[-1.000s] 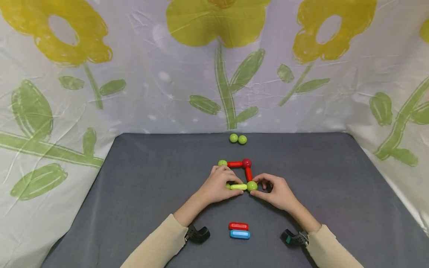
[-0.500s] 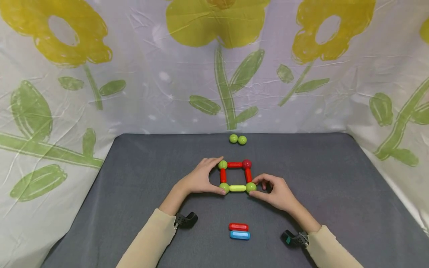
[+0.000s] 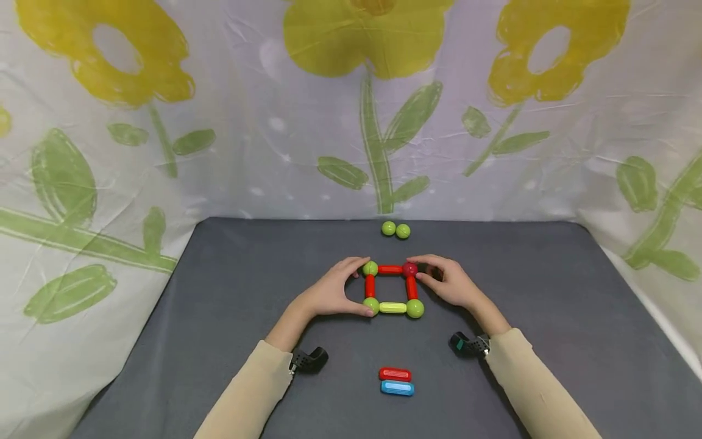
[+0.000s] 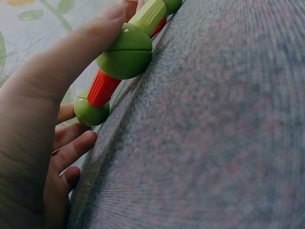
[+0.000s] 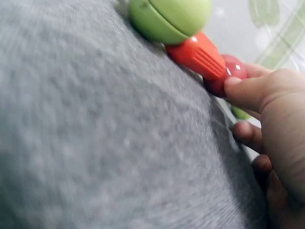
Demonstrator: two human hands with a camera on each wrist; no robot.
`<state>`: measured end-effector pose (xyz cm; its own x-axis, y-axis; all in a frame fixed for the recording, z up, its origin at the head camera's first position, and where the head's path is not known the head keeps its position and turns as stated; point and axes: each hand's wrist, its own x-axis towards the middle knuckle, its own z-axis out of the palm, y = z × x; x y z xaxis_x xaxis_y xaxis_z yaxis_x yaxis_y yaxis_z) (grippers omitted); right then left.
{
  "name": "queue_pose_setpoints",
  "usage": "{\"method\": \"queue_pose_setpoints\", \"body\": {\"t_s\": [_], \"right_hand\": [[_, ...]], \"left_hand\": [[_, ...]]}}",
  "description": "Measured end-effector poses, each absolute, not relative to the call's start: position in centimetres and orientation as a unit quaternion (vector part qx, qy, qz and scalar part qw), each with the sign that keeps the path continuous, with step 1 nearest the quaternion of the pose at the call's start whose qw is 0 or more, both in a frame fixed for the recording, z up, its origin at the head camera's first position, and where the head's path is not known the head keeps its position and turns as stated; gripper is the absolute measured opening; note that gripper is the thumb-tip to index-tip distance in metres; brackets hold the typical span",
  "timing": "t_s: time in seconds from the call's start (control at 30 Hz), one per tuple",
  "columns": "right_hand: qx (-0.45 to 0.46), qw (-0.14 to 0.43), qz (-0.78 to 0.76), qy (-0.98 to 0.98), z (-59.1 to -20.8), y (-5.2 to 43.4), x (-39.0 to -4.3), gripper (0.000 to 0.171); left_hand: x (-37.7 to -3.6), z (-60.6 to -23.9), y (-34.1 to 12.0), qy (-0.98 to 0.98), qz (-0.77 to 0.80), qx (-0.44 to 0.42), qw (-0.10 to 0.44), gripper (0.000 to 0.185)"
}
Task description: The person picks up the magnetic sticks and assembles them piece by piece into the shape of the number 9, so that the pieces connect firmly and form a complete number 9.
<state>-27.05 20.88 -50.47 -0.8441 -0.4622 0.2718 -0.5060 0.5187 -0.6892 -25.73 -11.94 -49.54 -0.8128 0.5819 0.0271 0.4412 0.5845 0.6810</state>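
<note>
a square (image 3: 391, 288) of rods and balls lies flat on the grey mat (image 3: 230, 292), about midway across it. its far side is a red rod (image 3: 390, 269) between a green ball (image 3: 370, 268) and a dark red ball (image 3: 409, 269); the near side is a yellow-green rod (image 3: 392, 308) between two green balls (image 3: 415, 308), and a red rod stands on each flank. the left hand (image 3: 331, 294) cups the square's left side, thumb tip against the near left ball (image 4: 125, 51) and a finger reaching to the far left ball, so it grasps that side between thumb and fingers. the right hand (image 3: 446, 281) is at the far right corner, with its thumb tip pressed to the dark red ball (image 5: 228, 72) and a finger curled over it from behind (the other fingers are folded under, touching nothing that shows), so it pinches that ball. the near right ball is free of both hands. near the mat's far edge sit two loose green balls (image 3: 395, 230), touching each other. nearer the person, between the sleeves, lie a red rod (image 3: 395, 374) and a blue rod (image 3: 397, 388) side by side, well apart from the square. a cloth (image 3: 164, 134) printed with yellow flowers hangs behind and to both sides.
</note>
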Motion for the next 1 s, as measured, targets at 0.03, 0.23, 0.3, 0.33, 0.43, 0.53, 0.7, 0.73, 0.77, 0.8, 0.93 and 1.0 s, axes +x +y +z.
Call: {"method": "queue_pose_setpoints", "body": {"t_s": [0.03,0.23,0.3,0.33,0.43,0.53,0.7,0.73,0.77,0.8,0.93,1.0], "right_hand": [[0.280,0.021,0.404,-0.871,-50.5,21.0,-27.1,0.037],[0.279,0.016,0.402,-0.872,-50.4,20.9,-26.8,0.036],[0.274,0.014,0.403,-0.873,-50.3,20.8,-26.8,0.035],[0.271,0.011,0.407,-0.872,-50.2,20.7,-26.7,0.035],[0.265,-0.006,0.415,-0.870,-50.0,20.8,-26.4,0.044],[0.274,-0.027,0.407,-0.871,-49.8,21.1,-25.8,0.072],[0.291,-0.033,0.370,-0.882,-49.8,21.4,-24.9,0.110],[0.291,-0.031,0.365,-0.884,-49.8,21.4,-24.8,0.111],[0.290,-0.030,0.364,-0.885,-49.9,21.4,-24.8,0.110],[0.288,-0.028,0.362,-0.886,-49.9,21.4,-24.8,0.109],[0.284,-0.027,0.359,-0.889,-49.9,21.3,-24.9,0.108],[0.280,-0.029,0.360,-0.889,-49.9,21.3,-24.9,0.108]], "left_hand": [[-25.6,-49.6,-11.9,0.885,0.349,0.292,0.101,0.116],[-25.4,-49.5,-12.2,0.887,0.340,0.298,0.100,0.119],[-25.5,-49.3,-12.3,0.888,0.337,0.298,0.099,0.119],[-25.5,-49.3,-12.3,0.888,0.336,0.298,0.099,0.119],[-25.6,-49.3,-12.2,0.891,0.332,0.294,0.098,0.117],[-25.8,-49.5,-12.0,0.894,0.329,0.287,0.098,0.118],[-26.1,-49.8,-11.7,0.899,0.323,0.279,0.095,0.118],[-26.1,-49.8,-11.6,0.899,0.323,0.279,0.095,0.118],[-26.1,-49.8,-11.6,0.900,0.322,0.279,0.094,0.118],[-26.2,-49.8,-11.6,0.900,0.322,0.280,0.094,0.118],[-26.2,-49.7,-11.6,0.901,0.320,0.277,0.100,0.119],[-26.2,-49.7,-11.6,0.902,0.317,0.275,0.101,0.119]]}}
